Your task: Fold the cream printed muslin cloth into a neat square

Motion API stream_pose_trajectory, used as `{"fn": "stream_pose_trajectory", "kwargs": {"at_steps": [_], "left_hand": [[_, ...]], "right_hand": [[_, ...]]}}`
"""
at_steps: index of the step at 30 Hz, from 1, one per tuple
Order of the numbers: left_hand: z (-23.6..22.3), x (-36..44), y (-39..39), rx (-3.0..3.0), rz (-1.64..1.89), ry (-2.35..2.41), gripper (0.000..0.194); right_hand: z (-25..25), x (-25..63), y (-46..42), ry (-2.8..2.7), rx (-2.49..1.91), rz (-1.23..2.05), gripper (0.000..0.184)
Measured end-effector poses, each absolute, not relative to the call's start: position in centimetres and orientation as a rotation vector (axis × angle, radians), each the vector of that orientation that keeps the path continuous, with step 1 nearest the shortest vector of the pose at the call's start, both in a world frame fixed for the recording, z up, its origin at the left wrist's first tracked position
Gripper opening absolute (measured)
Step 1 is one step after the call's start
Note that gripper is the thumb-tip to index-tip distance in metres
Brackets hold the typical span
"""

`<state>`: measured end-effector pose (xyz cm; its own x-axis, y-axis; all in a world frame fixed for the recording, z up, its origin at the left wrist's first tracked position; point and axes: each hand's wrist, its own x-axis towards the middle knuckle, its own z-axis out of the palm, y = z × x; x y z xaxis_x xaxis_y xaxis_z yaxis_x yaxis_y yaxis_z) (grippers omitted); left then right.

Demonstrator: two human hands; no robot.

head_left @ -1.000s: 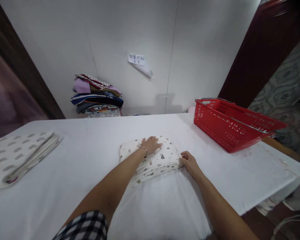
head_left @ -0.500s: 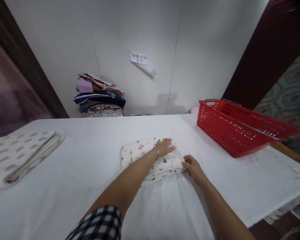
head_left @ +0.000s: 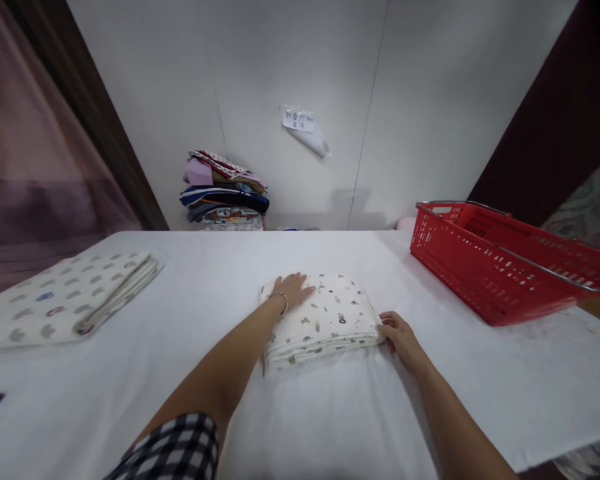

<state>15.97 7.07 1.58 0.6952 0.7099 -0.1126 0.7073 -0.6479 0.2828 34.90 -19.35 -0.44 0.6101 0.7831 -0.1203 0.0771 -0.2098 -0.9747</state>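
Note:
A folded white cloth (head_left: 337, 310) with small printed plants and figures lies on the white-covered table in front of me. My left hand (head_left: 291, 291) rests flat on its upper left part, fingers stretched out and a bracelet at the wrist. At the cloth's right front corner, my right hand (head_left: 399, 333) has thumb and fingers closed on the edge. Several folded layers show along the near side. Over to the left lies a second folded cloth (head_left: 75, 293), white with grey shapes, apart from both hands.
A red plastic basket (head_left: 485, 273) with metal handles stands at the table's right side. Behind the far edge rises a stack of folded clothes (head_left: 225, 190) by the wall. A paper sign (head_left: 299, 121) hangs there. A curtain (head_left: 40, 160) is at left.
My left hand has slid from the right part of the folded cloth to its left part. My right hand stays at the corner. The view has turned slightly left.

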Motion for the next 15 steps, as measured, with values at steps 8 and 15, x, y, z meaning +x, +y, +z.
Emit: {"fn": "stream_pose_trajectory", "kwargs": {"at_steps": [8,15], "left_hand": [[3.9,9.6,5.8,2.539,0.314,1.356,0.065],[0.9,8.5,3.8,2.418,0.243,1.303,0.059]], "right_hand": [[-0.9,35.3,-19.4,-0.742,-1.656,0.768,0.022],[-1.1,35.6,-19.5,-0.688,-1.673,0.761,0.028]]}}
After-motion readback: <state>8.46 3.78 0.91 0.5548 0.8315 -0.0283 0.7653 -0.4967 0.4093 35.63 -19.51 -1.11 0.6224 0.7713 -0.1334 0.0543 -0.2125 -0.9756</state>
